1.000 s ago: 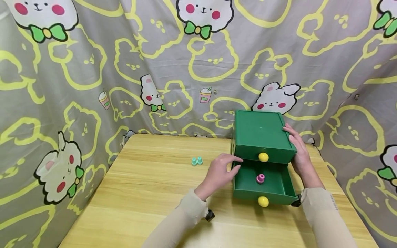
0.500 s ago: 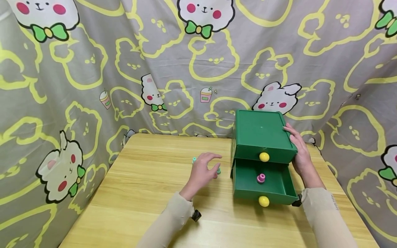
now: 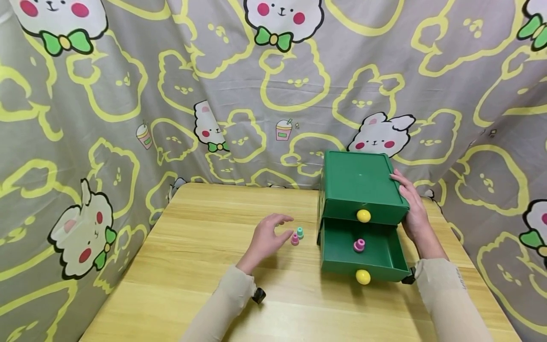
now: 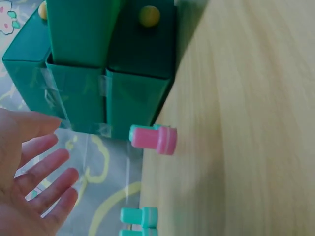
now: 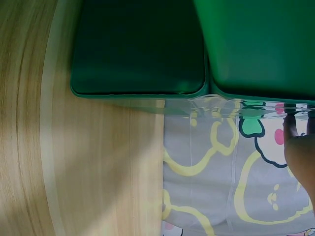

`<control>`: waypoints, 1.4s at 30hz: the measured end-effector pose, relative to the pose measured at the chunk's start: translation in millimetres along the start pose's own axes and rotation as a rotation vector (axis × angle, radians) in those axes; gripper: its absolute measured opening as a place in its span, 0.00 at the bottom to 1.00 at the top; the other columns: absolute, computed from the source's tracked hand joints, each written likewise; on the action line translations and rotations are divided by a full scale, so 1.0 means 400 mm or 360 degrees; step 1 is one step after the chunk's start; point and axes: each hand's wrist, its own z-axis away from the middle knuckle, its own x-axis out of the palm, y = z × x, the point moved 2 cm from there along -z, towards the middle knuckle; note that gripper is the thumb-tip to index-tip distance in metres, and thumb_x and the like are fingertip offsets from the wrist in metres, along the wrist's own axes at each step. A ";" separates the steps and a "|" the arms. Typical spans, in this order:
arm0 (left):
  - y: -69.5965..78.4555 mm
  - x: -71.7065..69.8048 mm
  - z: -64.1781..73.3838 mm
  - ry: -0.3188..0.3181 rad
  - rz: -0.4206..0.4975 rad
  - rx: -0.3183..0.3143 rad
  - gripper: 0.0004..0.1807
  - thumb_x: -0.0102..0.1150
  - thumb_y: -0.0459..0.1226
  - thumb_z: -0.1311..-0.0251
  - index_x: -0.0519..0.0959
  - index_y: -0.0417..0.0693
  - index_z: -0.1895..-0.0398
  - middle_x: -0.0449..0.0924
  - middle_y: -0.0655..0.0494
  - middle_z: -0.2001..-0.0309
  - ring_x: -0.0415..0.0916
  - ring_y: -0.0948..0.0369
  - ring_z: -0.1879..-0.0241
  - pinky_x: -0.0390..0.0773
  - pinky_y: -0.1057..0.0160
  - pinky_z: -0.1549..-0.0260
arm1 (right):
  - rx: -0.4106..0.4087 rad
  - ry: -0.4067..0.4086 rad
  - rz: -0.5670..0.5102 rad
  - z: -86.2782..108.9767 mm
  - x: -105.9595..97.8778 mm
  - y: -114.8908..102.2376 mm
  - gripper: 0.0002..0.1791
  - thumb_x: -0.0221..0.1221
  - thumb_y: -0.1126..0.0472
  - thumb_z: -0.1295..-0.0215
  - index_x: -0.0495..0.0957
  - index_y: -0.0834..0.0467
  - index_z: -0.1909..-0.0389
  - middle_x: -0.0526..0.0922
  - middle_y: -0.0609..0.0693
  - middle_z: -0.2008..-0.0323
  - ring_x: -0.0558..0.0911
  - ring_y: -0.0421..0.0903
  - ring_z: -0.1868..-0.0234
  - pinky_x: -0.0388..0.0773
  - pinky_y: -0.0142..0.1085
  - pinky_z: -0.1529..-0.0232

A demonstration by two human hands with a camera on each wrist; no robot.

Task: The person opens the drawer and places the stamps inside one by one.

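In the head view, work seems partly done: one pink peg (image 3: 360,245) is sitting in the pulled-out middle drawer (image 3: 342,270) of a green cabinet (image 3: 359,178); a second pink peg (image 3: 295,239) and a teal peg (image 3: 300,232) are standing outside on the worktop (image 3: 192,247) beside the left hand (image 3: 266,238), hovering wide, holding nothing. The right hand (image 3: 413,211) is resting against the cabinet's side. In the left wrist view, two more teal pegs (image 4: 140,216) are waiting outside, stepped cylinders with wider bases. In the right wrist view, the right hand is showing only partly.

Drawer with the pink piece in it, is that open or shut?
Open: the drawer juts out past the upper drawer, showing its inside with the pink piece on its floor.
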 end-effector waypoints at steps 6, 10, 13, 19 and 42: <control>-0.020 0.019 0.001 -0.0231 0.0070 -0.0097 0.18 0.68 0.41 0.32 0.83 0.51 0.41 0.85 0.55 0.43 0.83 0.53 0.46 0.82 0.50 0.45 | -0.0008 0.0006 -0.0007 -0.003 -0.001 -0.001 0.27 0.41 0.51 0.15 0.63 0.52 0.21 0.44 0.42 0.15 0.40 0.45 0.17 0.35 0.41 0.17; -0.028 0.031 0.001 -0.0301 0.0082 -0.0134 0.17 0.67 0.43 0.31 0.84 0.51 0.43 0.86 0.55 0.44 0.83 0.52 0.47 0.82 0.50 0.46 | -0.0002 -0.0001 -0.0002 -0.004 -0.001 0.002 0.26 0.41 0.51 0.15 0.63 0.51 0.21 0.43 0.42 0.15 0.40 0.44 0.17 0.34 0.42 0.17; -0.033 0.038 -0.002 -0.0344 0.0099 -0.0152 0.16 0.67 0.44 0.31 0.84 0.50 0.44 0.86 0.56 0.45 0.83 0.53 0.49 0.83 0.51 0.47 | 0.0008 0.0004 0.0005 -0.003 -0.001 0.003 0.27 0.40 0.51 0.15 0.63 0.51 0.21 0.43 0.42 0.15 0.39 0.45 0.17 0.32 0.44 0.17; -0.037 0.048 -0.007 -0.0409 0.0127 -0.0144 0.13 0.67 0.41 0.31 0.85 0.49 0.47 0.88 0.56 0.49 0.85 0.57 0.56 0.84 0.59 0.53 | 0.0019 0.0012 0.0010 -0.006 0.001 0.002 0.27 0.40 0.51 0.15 0.63 0.51 0.21 0.43 0.42 0.15 0.38 0.46 0.16 0.29 0.50 0.17; -0.035 0.093 -0.018 -0.0586 -0.0013 -0.0161 0.09 0.68 0.41 0.32 0.87 0.51 0.53 0.89 0.58 0.57 0.84 0.63 0.62 0.82 0.62 0.56 | -0.0001 0.0004 0.0012 -0.004 -0.002 0.004 0.27 0.40 0.50 0.15 0.63 0.52 0.22 0.43 0.43 0.15 0.39 0.46 0.16 0.29 0.50 0.17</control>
